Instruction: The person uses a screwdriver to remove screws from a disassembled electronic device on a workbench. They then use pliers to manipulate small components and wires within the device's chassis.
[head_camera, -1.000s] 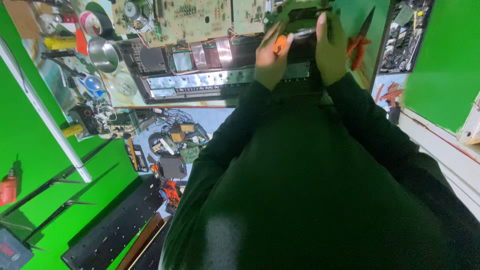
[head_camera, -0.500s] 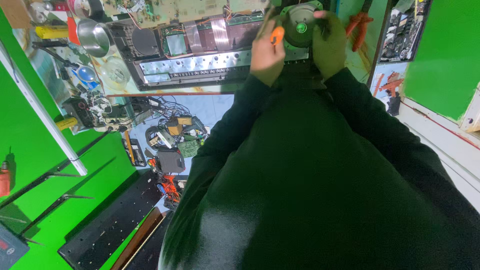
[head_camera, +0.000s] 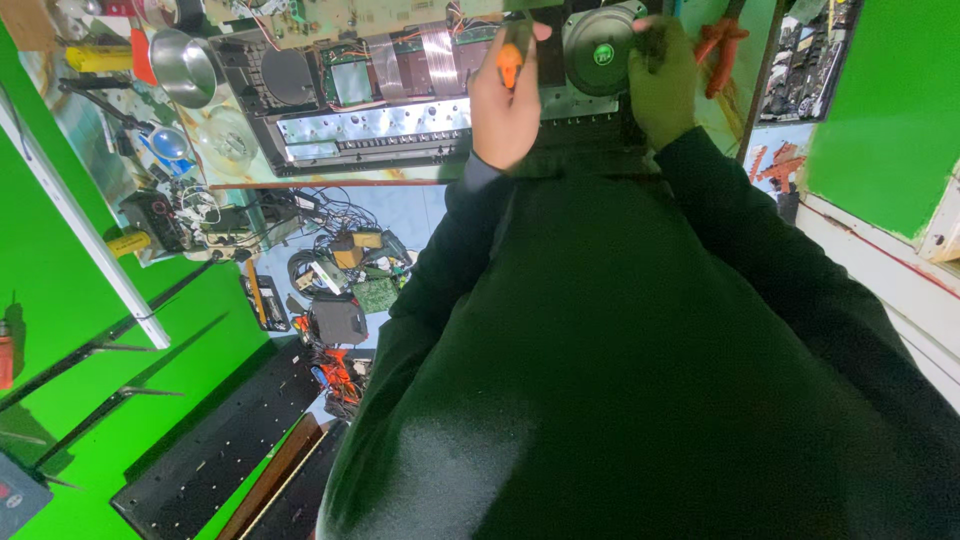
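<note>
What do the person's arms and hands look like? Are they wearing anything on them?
Both arms are covered by long dark sleeves of a thick, slightly fuzzy top, reaching the wrists. The left hand looks bare. The right hand shows a dull greenish tint; whether that is a glove cannot be told.

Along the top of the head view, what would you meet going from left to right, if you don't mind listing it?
Metal bowl → opened electronic chassis → left hand holding an orange-handled tool → round speaker → right hand → red pliers.

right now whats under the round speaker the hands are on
The round grey speaker sits on the opened electronics chassis; dark metal shows beside it. The left hand, holding an orange-handled tool, and the right hand flank it. What lies directly beneath is covered.
</note>
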